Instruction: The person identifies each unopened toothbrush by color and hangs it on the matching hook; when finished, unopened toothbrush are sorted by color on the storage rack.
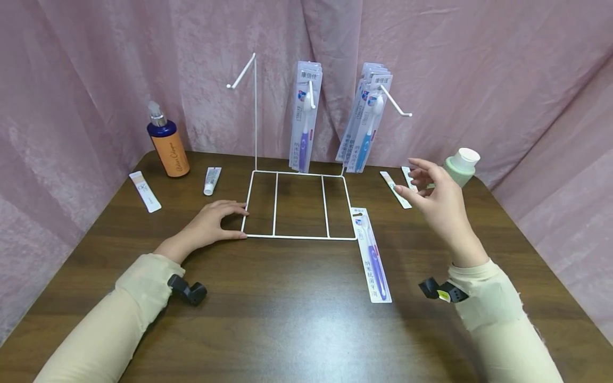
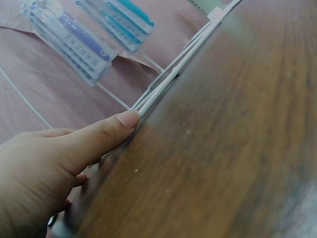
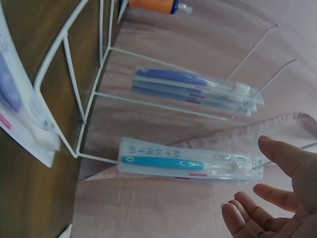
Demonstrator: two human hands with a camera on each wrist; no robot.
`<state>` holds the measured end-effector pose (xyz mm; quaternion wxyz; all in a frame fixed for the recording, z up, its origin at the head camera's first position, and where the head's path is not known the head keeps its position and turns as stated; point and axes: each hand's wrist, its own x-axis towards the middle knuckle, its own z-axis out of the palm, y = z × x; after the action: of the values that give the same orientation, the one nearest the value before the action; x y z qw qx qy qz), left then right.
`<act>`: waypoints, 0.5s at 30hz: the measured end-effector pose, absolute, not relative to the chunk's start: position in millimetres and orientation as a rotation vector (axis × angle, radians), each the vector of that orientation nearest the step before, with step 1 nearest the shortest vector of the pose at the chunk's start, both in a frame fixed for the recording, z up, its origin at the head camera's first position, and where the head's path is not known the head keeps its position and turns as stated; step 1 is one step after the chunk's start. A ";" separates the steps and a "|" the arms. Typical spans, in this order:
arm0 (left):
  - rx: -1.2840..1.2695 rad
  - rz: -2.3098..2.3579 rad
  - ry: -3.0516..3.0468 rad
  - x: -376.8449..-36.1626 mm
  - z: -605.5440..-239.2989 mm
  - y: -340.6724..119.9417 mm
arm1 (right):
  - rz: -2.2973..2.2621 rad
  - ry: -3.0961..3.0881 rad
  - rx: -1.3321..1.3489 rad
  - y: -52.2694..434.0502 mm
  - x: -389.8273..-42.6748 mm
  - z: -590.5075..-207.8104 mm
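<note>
A white wire display rack (image 1: 301,237) stands on the table with three hooked arms. Its front left corner is held by my left hand (image 1: 210,222), thumb at the corner and fingertips over the left bar. Packaged toothbrushes with purple handles (image 1: 303,119) hang on the middle hook. Blue-handled packaged toothbrushes (image 1: 366,125) hang on the right hook, while the left hook is bare. My right hand (image 1: 438,199) is raised over the table's right side, fingers spread and holding nothing. A single packaged purple toothbrush (image 1: 371,258) lies by the rack's front right corner.
An orange pump bottle (image 1: 170,151), a small tube (image 1: 212,181) and a white sachet (image 1: 145,191) are at the left. Two slim sachets (image 1: 395,190) and a green white-capped bottle (image 1: 461,166) are at the right. A pink curtain (image 1: 215,64) hangs behind.
</note>
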<state>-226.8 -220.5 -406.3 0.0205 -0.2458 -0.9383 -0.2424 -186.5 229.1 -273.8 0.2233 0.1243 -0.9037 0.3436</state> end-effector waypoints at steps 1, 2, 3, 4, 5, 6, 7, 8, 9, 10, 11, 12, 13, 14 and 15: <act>-0.762 -0.752 -2.908 -226.8 -405.9 -220.4 | 0.944 -2.499 0.352 229.0 -184.5 -276.7; -0.762 -0.754 -2.906 -227.0 -405.6 -220.4 | 0.943 -2.507 0.362 229.0 -182.4 -279.7; -0.764 -0.752 -2.904 -227.0 -405.3 -220.3 | 0.944 -2.515 0.371 229.0 -180.5 -283.0; -0.765 -0.750 -2.904 -227.1 -405.2 -220.2 | 0.940 -2.529 0.379 229.0 -178.6 -286.6; -0.766 -0.748 -2.902 -227.1 -405.2 -220.2 | 0.937 -2.542 0.383 228.9 -176.8 -290.5; -0.766 -0.746 -2.902 -227.2 -405.5 -220.2 | 0.931 -2.556 0.386 228.7 -175.0 -294.6; -0.766 -0.744 -2.901 -227.3 -405.9 -220.4 | 0.925 -2.568 0.392 228.5 -173.5 -298.9; -0.767 -0.742 -2.899 -227.3 -406.1 -220.3 | 0.925 -2.583 0.397 228.2 -172.0 -303.4; -0.768 -0.740 -2.897 -227.2 -406.2 -220.1 | 0.922 -2.595 0.402 227.9 -170.6 -307.8; -0.769 -0.741 -2.895 -227.2 -406.5 -220.2 | 0.919 -2.608 0.405 227.6 -169.3 -312.2; -0.768 -0.742 -2.893 -227.2 -406.7 -220.2 | 0.920 -2.621 0.406 227.3 -168.0 -316.6; -0.769 -0.743 -2.891 -227.2 -406.9 -220.2 | 0.920 -2.631 0.409 227.2 -166.9 -320.8; -0.769 -0.742 -2.890 -227.1 -407.0 -220.2 | 0.923 -2.643 0.414 227.0 -165.8 -324.8; -0.771 -0.742 -2.889 -227.1 -407.1 -220.2 | 0.922 -2.654 0.420 226.7 -164.9 -328.4; -0.770 -0.742 -2.888 -227.1 -407.3 -220.3 | 0.915 -2.667 0.425 226.4 -164.1 -331.9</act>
<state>-227.1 -220.3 -407.3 0.0310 -0.2499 -0.9374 -0.2407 -164.1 226.4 -331.9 0.1446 0.1476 -0.9255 0.3174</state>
